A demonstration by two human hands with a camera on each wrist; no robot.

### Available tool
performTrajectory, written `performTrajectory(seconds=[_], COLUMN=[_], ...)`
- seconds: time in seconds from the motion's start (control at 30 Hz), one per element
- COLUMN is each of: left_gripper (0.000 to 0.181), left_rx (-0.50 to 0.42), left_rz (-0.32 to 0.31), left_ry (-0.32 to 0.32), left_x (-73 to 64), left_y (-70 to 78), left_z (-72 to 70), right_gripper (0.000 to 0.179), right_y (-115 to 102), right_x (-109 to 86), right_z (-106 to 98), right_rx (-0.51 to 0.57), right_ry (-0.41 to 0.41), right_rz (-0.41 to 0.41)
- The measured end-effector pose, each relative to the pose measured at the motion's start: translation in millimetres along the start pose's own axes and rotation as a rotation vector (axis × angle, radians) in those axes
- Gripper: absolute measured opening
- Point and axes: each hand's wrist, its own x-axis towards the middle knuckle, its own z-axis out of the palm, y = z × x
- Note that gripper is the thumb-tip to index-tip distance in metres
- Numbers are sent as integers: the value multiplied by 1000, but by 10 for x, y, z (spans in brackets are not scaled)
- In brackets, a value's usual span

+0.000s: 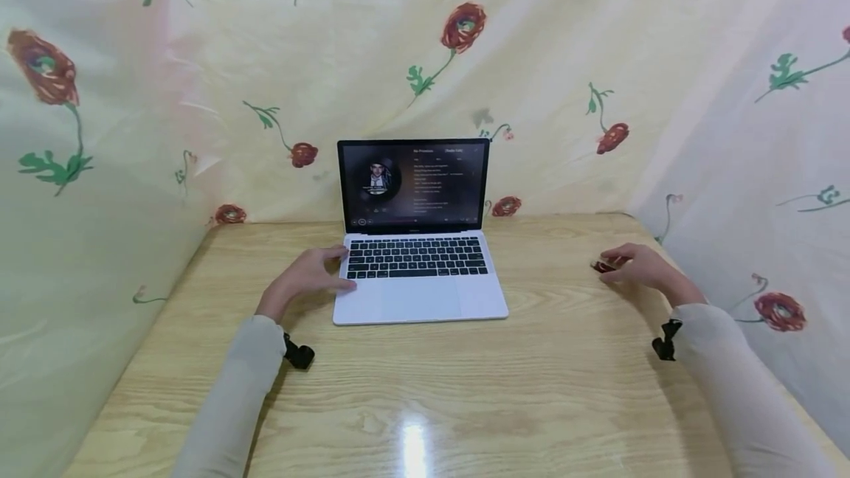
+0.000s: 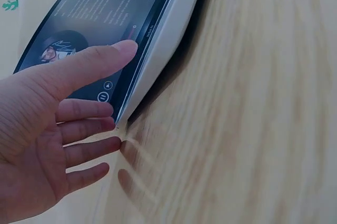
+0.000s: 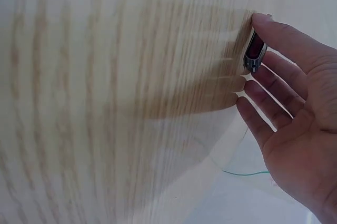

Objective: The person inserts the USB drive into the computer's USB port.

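An open silver laptop [image 1: 420, 299] stands on the table, its screen showing a music player with a round picture and lines of text. At the laptop's left edge is my left hand [image 1: 308, 271], thumb by the palm rest and fingers loosely extended near the keyboard's left side. In the left wrist view the left hand [image 2: 52, 124] holds nothing; whether the fingertips touch the laptop cannot be told. Far to the right, my right hand [image 1: 637, 269] pinches a small dark-red, silver-edged object [image 3: 255, 50] between thumb and fingers, just over the tabletop. Its exact kind is unclear.
The light wood-grain table [image 1: 425, 375] reaches back to a flowered cloth [image 1: 372, 43] that hangs behind it and on both sides. Black straps with small devices [image 1: 299, 354] sit at both wrists. Light glares near the table's front.
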Motion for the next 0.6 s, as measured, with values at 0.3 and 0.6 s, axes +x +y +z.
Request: performTrajectory(seconds=[0.3, 0.6], left_gripper=[105, 114], left_rx=[7, 18], left_rz=[-21, -5], left_ry=[-114, -182], left_x=[-40, -46], left_y=[22, 3], left_z=[-38, -29], right_gripper=[59, 60], right_y=[17, 49], right_x=[28, 26], right_z=[21, 41], right_rx=[-12, 13], right_ry=[20, 17], right_rz=[-14, 14])
